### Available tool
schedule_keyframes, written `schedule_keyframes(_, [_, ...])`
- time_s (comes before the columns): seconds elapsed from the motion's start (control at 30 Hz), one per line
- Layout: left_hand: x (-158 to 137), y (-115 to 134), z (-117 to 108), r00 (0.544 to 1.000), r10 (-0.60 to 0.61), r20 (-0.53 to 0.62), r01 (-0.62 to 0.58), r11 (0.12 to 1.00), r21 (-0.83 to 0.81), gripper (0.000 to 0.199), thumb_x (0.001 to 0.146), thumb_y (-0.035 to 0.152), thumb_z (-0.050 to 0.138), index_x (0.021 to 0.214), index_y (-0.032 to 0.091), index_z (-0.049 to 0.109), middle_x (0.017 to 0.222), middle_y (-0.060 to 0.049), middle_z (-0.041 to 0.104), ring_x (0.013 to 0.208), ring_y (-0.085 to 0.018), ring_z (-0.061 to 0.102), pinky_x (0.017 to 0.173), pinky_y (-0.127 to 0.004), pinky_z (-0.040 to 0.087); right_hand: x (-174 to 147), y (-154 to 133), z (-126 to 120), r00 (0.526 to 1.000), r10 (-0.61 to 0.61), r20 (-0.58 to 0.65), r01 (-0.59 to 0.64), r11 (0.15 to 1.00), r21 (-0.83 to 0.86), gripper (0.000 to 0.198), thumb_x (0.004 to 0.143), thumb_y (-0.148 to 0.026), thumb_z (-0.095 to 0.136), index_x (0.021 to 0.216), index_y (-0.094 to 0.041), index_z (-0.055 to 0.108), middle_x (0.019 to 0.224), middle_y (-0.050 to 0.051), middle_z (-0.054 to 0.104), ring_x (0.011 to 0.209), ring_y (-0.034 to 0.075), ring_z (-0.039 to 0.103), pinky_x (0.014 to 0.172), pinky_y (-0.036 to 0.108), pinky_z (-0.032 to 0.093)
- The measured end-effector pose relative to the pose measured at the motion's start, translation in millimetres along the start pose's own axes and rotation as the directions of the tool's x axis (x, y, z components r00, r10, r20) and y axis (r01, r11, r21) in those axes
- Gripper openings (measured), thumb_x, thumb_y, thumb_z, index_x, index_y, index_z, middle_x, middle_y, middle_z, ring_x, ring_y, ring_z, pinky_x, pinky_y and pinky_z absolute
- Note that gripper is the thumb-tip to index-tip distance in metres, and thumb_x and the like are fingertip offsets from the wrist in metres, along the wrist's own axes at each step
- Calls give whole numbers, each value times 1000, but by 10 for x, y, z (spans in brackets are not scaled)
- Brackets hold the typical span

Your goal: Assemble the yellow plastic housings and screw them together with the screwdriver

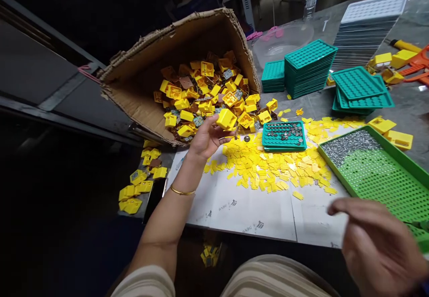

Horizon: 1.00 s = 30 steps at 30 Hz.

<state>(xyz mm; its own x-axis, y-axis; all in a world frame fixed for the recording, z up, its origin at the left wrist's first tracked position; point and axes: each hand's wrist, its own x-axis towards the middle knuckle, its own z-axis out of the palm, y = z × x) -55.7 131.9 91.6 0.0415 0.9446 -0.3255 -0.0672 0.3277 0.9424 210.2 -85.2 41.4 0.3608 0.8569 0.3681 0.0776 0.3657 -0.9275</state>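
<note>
Left hand [208, 138] pinches a yellow block [226, 119] in its fingertips at the mouth of the tipped box [140, 78]; right hand [378, 248], blurred, hangs loosely curled and holding nothing, near the green tray [378, 171], well apart from the block

Left hand [208, 138] extended, fingers pinched; right hand [378, 248] near, blurred, loosely curled.

Two hands [209, 137], one cardboard box [187, 33] — three teal tray stacks [310, 66], one green tray [385, 176].
</note>
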Motion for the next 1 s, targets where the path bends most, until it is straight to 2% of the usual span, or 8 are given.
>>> schedule_keyframes(0.17, [-342,73,149,964,-39,264,83,984,-158,43,68,49,65,92,14,66,76,-7,71,54,-15,63,43,-21,46,385,357,666,843,403,355,-508,814,281,38,89,-32,56,127,-31,51,124,9,55,74,15,67,57,32,59])
schedule_keyframes(0.33, [-550,-197,302,844,-137,518,225,968,-111,41,69,49,67,90,14,68,76,-6,71,55,-18,65,44,-24,48,481,527,817,667,468,581,-693,675,253,61,80,-34,65,136,-32,41,136,11,48,90,18,68,64,32,62])
schedule_keyframes(0.43, [-589,-438,345,772,-186,608,173,982,81,42,71,44,70,101,16,66,83,-7,71,66,-20,68,53,-27,51,372,600,573,680,452,578,-633,759,151,31,87,-35,58,115,-23,59,108,8,66,88,19,68,58,28,60])
schedule_keyframes(0.53, [-635,-677,398,707,-170,687,-163,905,393,42,74,36,71,111,17,64,100,-8,71,77,-17,67,67,-27,52,215,692,221,798,380,467,-362,923,-133,19,92,-28,51,105,-20,63,96,8,69,87,20,68,66,32,60])
schedule_keyframes(0.6, [-691,-823,449,624,-129,771,-469,727,501,39,80,33,67,116,19,63,115,-9,68,89,-18,65,80,-30,51,113,740,13,858,246,451,-65,923,-379,21,92,-19,49,106,-20,64,101,10,68,95,22,66,82,39,57])
schedule_keyframes(0.73, [-825,-1046,506,458,-153,876,-807,342,482,33,92,26,50,124,22,57,133,-8,60,111,-22,59,94,-38,49,-20,702,-258,779,185,599,214,820,-531,32,89,-12,49,119,-17,59,116,14,63,110,25,59,94,45,51])
schedule_keyframes(0.9, [-950,-1221,375,500,-59,864,-848,171,502,44,91,18,45,135,18,46,147,-15,43,127,-23,51,100,-38,47,-32,519,-398,922,190,339,66,783,-618,27,89,-14,51,115,-15,60,108,12,63,98,20,62,88,34,52])
schedule_keyframes(1.0, [-1024,-1340,322,593,66,803,-801,152,579,60,87,35,57,139,11,39,138,-20,50,126,-28,50,102,-43,45,-7,526,-366,906,294,305,20,690,-723,27,89,-25,58,114,-14,61,97,9,64,77,17,62,73,32,52])
